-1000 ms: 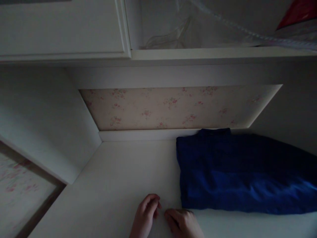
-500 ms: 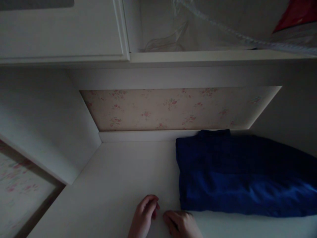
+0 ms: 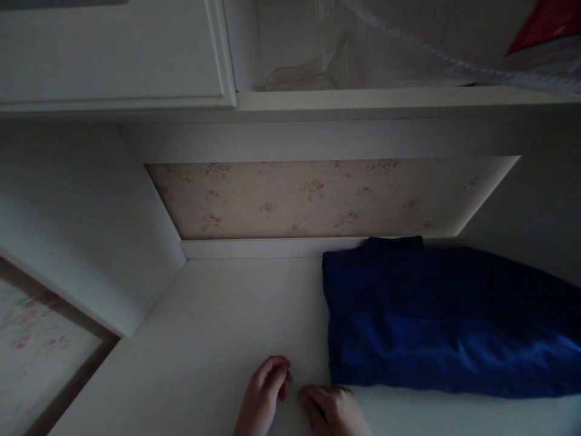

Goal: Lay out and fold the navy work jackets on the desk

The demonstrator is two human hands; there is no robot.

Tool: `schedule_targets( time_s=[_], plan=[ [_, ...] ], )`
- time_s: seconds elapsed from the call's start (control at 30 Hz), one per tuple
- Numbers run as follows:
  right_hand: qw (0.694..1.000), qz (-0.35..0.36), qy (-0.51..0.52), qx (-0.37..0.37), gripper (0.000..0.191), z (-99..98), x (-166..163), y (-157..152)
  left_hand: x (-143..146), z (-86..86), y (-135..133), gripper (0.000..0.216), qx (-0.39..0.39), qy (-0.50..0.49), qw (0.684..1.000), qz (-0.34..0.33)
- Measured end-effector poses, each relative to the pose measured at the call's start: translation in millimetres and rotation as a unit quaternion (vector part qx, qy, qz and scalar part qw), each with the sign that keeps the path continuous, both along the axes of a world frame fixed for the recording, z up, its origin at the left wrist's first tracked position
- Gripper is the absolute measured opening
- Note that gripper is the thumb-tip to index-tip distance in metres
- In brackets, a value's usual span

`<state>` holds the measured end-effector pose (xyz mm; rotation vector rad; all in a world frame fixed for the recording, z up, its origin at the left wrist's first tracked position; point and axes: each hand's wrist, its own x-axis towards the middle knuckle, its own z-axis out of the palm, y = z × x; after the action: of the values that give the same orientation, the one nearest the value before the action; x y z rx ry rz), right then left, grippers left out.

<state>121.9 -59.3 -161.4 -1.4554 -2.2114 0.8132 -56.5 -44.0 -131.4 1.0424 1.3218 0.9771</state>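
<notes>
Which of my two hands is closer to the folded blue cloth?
The right hand: its fingers lie just by the folded blue cloth, at its near corner. The left hand rests farther left on the white shelf.

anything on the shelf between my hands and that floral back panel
No. In the head view the stretch of white shelf from the left hand and right hand to the floral back panel is bare; the folded blue garment lies off to the right.

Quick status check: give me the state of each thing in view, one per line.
Left hand: fingers curled, resting on the shelf, holding nothing visible.
Right hand: fingers curled, beside the left, close to the blue garment's near corner; contact unclear.
Blue garment: folded, lying flat on the shelf's right side.
Shelf: bare on its left.
Cabinet door: shut.
Clear plastic: crumpled, on the upper shelf.
</notes>
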Motion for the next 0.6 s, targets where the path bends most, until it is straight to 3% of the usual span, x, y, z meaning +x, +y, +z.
schedule_targets(
  time_s=[0.17, 0.6],
  plan=[
    [1.000, 0.001, -0.003, -0.011, 0.035, 7.4, -0.4, -0.8, -0.5, 0.1, 0.7, 0.040, 0.003, -0.001, 1.000, -0.002],
    [1.000, 0.003, -0.004, -0.010, 0.038, 4.5, -1.5, -1.4, -0.3, -3.5, 1.6, 0.038, 0.003, 0.007, 1.000, 0.012]
  ],
)
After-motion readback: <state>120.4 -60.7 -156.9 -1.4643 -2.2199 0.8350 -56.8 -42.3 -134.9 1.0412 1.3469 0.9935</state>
